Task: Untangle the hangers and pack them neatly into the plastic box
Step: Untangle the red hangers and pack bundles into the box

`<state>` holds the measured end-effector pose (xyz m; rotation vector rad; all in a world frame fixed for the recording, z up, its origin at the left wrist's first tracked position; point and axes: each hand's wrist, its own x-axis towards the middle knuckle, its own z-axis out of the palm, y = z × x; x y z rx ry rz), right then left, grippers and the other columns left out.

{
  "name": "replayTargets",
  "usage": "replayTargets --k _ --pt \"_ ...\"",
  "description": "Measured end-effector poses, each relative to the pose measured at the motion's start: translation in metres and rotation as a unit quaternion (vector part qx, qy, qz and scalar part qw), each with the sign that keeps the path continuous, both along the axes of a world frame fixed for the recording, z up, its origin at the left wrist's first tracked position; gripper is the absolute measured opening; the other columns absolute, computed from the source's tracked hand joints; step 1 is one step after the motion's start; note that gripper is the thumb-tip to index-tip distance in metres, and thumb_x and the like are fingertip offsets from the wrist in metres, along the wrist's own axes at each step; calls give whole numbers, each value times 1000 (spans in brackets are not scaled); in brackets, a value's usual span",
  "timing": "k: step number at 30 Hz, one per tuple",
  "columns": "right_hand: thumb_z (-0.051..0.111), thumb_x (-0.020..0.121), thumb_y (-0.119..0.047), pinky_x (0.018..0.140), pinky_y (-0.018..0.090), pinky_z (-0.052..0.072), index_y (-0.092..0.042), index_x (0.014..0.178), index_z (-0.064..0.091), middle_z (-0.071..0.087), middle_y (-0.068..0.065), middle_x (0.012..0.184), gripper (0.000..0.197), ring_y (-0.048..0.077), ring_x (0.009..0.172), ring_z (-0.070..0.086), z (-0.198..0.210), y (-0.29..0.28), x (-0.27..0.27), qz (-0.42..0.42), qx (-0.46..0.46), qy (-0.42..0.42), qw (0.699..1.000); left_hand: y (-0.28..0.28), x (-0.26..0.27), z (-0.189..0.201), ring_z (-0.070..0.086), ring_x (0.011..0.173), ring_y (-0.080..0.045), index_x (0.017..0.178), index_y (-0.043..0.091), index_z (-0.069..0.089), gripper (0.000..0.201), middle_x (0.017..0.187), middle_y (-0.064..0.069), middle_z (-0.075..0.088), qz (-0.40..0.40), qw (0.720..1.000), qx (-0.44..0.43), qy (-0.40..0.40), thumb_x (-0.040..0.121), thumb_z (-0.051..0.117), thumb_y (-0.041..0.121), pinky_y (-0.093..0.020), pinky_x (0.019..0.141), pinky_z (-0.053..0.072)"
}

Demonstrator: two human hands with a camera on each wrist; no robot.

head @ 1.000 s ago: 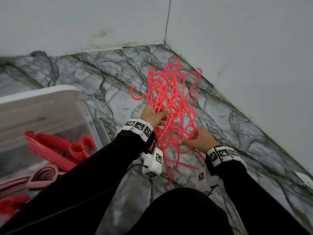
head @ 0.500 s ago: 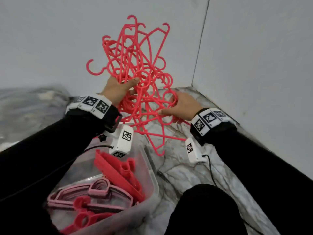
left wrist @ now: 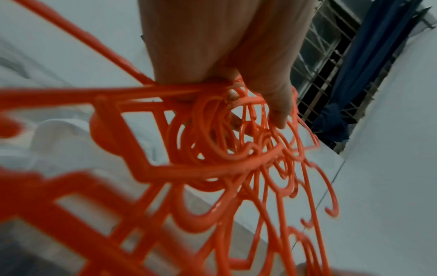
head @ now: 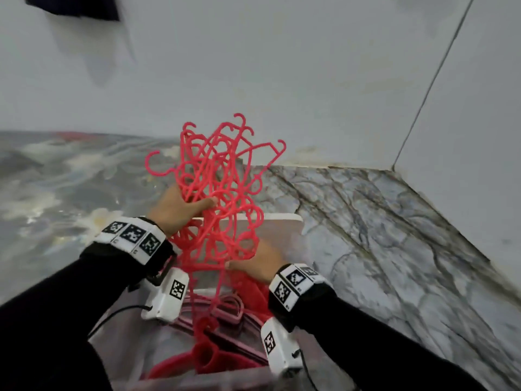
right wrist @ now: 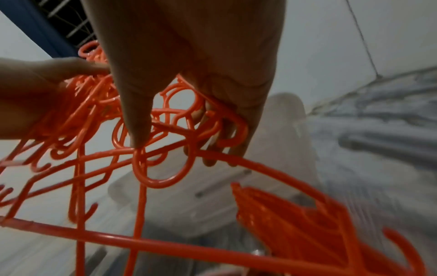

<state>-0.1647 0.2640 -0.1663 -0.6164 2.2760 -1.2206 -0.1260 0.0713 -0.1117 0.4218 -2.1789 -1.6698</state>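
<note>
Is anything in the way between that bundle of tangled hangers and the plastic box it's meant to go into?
Nothing visible separates them. The tangled hangers, held by the left hand and right hand, hang directly over the open plastic box, which already holds pink hangers.

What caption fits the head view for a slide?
Both hands, left and right, grip a tangle of red hangers above the plastic box holding packed hangers.

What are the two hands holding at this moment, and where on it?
Both grip the tangled hangers: left hand at its middle, right hand at its lower edge.
</note>
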Motion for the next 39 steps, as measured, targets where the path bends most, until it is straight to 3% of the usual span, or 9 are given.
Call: replayTargets --k 5,8,11,16,22,24,29,34,39 --pt "80 70 -40 83 26 44 -11 118 48 57 -3 107 65 15 98 56 -33 4 12 9 67 -36 997 4 19 -17 70 65 -10 92 11 63 16 74 1 74 -48 998 -16 -33 80 73 15 -20 53 53" --pt "78 74 -32 85 35 49 -7 109 58 66 8 103 47 25 97 61 -46 9 12 44 91 -43 994 10 36 -33 68 66 -7 99 8 58 23 76 4 70 -48 998 12 -41 80 71 6 -17 56 53" --pt "69 83 -34 68 25 41 -18 90 65 63 -1 81 18 17 80 57 -49 10 17 134 163 -4 977 10 50 -43 64 64 0 102 2 57 27 74 5 68 -64 996 -20 -50 79 72 2 -12 58 49" --pt "56 91 -34 80 29 43 -12 102 64 66 11 107 26 26 103 60 -53 -5 28 201 274 62 938 4 61 -52 65 67 3 99 10 53 34 76 7 68 -121 989 -7 -90 76 72 -6 -10 64 49" --pt "56 87 -42 57 26 35 -20 55 39 50 2 65 42 24 71 54 -47 -1 16 230 368 85 897 -4 66 -67 63 100 -16 120 10 52 40 110 -7 64 -178 959 -131 -178 84 70 13 -29 92 50" --pt "56 87 -44 55 25 34 -19 53 40 45 1 56 45 21 67 50 -36 2 11 244 381 110 885 -2 66 -70 61 93 -21 119 5 51 39 107 -12 62 -196 943 -170 -206 85 69 13 -36 90 50" --pt "60 85 -35 47 20 26 -17 51 40 40 -3 53 43 15 50 41 3 6 -5 220 371 197 880 10 66 -73 54 82 -15 109 12 34 36 93 0 54 -232 921 -213 -229 88 63 10 -19 68 44" --pt "58 85 -30 70 31 47 -17 86 52 59 2 89 14 25 87 57 13 4 -8 125 313 275 901 11 58 -67 40 66 -7 91 15 33 19 82 0 44 -208 934 -159 -243 93 43 -1 -14 54 37" --pt "58 85 -23 88 39 48 -15 117 46 56 8 118 35 29 110 55 -2 -3 -4 163 279 289 901 11 55 -65 56 82 -14 96 9 42 7 94 -8 58 -200 936 -174 -232 99 41 3 -23 75 46"
